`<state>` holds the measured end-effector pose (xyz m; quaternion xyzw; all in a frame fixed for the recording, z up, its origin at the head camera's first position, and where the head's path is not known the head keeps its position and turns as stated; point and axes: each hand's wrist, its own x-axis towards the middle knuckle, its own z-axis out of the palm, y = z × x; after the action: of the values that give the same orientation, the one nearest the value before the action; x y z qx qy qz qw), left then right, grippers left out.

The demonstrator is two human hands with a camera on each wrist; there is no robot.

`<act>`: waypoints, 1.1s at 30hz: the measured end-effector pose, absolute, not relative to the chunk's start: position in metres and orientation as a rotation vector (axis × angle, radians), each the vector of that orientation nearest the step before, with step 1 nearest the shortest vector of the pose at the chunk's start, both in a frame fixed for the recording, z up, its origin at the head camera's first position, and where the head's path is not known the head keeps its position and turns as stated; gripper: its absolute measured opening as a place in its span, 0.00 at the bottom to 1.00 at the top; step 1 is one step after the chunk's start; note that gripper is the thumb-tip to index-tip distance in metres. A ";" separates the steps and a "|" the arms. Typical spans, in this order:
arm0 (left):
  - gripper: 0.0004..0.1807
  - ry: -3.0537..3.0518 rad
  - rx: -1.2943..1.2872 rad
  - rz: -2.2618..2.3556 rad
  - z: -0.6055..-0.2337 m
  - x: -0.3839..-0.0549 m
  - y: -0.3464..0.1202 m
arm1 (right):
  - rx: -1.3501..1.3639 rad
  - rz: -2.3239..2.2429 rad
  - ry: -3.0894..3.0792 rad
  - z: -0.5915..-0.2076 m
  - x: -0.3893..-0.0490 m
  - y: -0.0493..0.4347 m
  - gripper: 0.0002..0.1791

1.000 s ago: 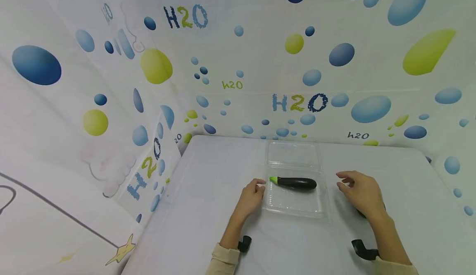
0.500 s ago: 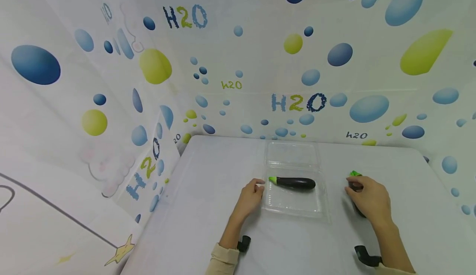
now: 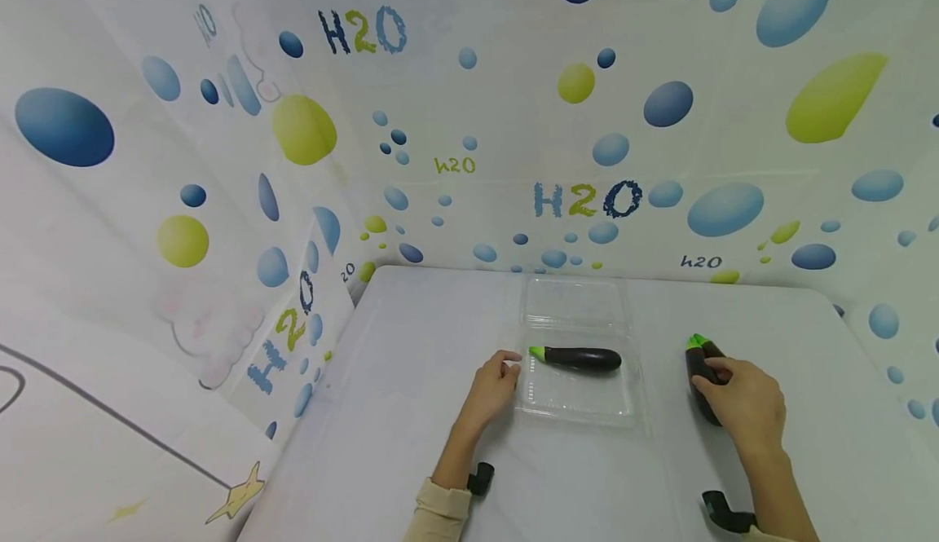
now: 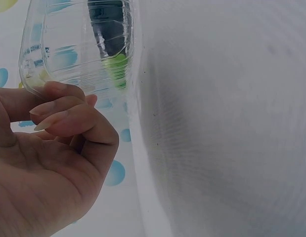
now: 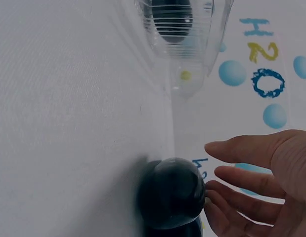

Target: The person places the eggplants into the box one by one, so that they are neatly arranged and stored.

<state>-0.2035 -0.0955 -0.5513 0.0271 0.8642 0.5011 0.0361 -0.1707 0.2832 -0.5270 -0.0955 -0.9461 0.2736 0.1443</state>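
An open clear plastic clamshell box (image 3: pixel 579 412) lies mid-table with a dark eggplant (image 3: pixel 583 359) in it, its green stem end pointing left. My left hand (image 3: pixel 495 387) is at the box's left rim, and in the left wrist view its curled fingers (image 4: pixel 68 116) overlap the box corner. On the right, two more eggplants (image 3: pixel 703 387) lie side by side, green ends away from me. My right hand (image 3: pixel 748 407) is over them, thumb above the left one and fingers by the other. In the right wrist view thumb and fingers are spread apart beside the rounded eggplant end (image 5: pixel 172 195).
The box's lid (image 3: pixel 575 301) lies folded back toward the far edge of the white table (image 3: pixel 411 346). Behind stands a white curtain (image 3: pixel 499 102) printed with blue and green drops. A black wrist mount (image 3: pixel 726 513) sticks out from my right wrist.
My right hand has moved right, uncovering the green ends and more of the two eggplants at the right. My left hand and the box have stayed in place.
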 end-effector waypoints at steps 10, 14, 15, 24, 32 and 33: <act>0.17 2.655 0.088 1.546 -0.552 -0.203 -0.096 | -0.354 0.760 -2.841 -0.528 -0.168 0.286 0.26; 0.17 2.655 0.086 1.542 -0.552 -0.203 -0.097 | -0.386 0.765 -2.882 -0.528 -0.169 0.286 0.28; 0.17 2.655 0.085 1.541 -0.552 -0.203 -0.097 | -0.389 0.765 -2.889 -0.529 -0.169 0.286 0.28; 0.17 2.650 0.086 1.540 -0.554 -0.202 -0.097 | -0.379 0.727 -2.901 -0.533 -0.168 0.283 0.29; 0.18 2.648 0.079 1.530 -0.554 -0.201 -0.098 | -0.375 0.664 -2.897 -0.533 -0.166 0.279 0.30; 0.17 2.649 0.080 1.530 -0.554 -0.201 -0.099 | -0.379 0.666 -2.898 -0.533 -0.166 0.278 0.29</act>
<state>-0.2012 -0.0987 -0.5544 0.0260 0.8649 0.4996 0.0407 -0.1660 0.2784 -0.5328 -0.1260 -0.9642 0.2217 0.0721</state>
